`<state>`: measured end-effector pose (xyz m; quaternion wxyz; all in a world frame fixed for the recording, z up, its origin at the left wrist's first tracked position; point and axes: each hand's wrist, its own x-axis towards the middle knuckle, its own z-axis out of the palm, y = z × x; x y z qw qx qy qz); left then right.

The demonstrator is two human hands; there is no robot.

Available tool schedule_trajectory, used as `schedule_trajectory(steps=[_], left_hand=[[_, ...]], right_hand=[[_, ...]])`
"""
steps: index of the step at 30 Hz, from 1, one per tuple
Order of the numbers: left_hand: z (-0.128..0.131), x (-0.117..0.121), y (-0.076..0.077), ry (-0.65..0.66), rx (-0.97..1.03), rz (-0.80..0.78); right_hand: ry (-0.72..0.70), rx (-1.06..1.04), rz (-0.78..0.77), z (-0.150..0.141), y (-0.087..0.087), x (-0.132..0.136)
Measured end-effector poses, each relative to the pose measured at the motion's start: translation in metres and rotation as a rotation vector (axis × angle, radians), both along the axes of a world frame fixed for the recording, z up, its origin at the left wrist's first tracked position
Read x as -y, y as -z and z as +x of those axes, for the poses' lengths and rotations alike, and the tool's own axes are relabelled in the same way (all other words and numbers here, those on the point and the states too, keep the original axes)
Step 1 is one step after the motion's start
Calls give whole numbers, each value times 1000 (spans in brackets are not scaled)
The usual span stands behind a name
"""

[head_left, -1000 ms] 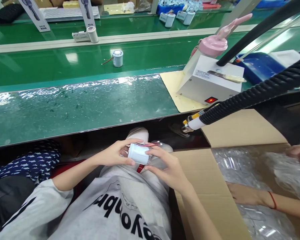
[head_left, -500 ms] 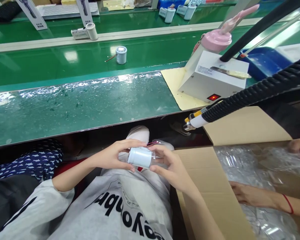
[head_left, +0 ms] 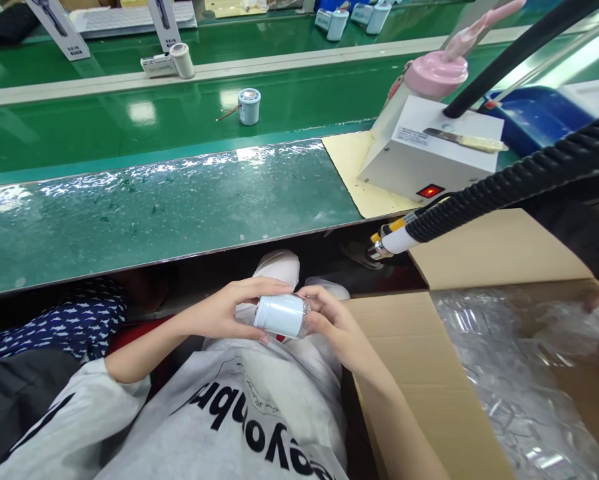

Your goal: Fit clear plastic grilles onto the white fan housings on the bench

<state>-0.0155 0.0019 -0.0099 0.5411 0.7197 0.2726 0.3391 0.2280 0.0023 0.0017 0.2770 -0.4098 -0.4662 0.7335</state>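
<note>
A light blue cylinder (head_left: 282,316) lies sideways between my hands above my lap. It looks like a small appliance housing with a clear plastic end on its right side. My left hand (head_left: 224,312) is wrapped round its left part, fingers over the top and thumb below. My right hand (head_left: 332,323) grips the clear end with bent fingers and thumb. The far side of the cylinder and part of the fingers are hidden.
On the green belt stands a similar blue cylinder (head_left: 250,107) with thin wires. A grey machine (head_left: 424,157) with a black ribbed hose (head_left: 479,197) sits on the right. Below it, a cardboard box (head_left: 404,347) holds clear plastic pieces (head_left: 509,380); a co-worker's hands reach in at the right edge.
My right fingers have closed in on the clear end, and the dark red wires above it have gone from sight. The belt cylinder has shifted slightly right. The co-worker's near arm has withdrawn.
</note>
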Motion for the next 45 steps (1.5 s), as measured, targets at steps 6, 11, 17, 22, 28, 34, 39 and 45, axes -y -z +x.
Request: schedule_trajectory(steps=[6,11,17,22,28,34,39,45], left_hand=[[-1,0,0,15,-1,-26],[-1,0,1,21,16,-24],[1,1,1,9,26,40],[4,5,-3,-28,12,-6],[5,10,-6,-122,35,-307],[6,12,-3,-96,96,-484],[3,10,-6,-47,49,-403],[0,9,-8,35,58,-448]], right_hand=[[11,26,-130,-4,7,1],[21,-20,-216,-11,10,2],[-65,-72,-359,-14,10,1],[-127,-60,-427,-14,14,2],[113,211,242,-3,21,10],[12,261,1088,5,22,12],[-32,107,670,5,16,12],[38,43,374,7,16,13]])
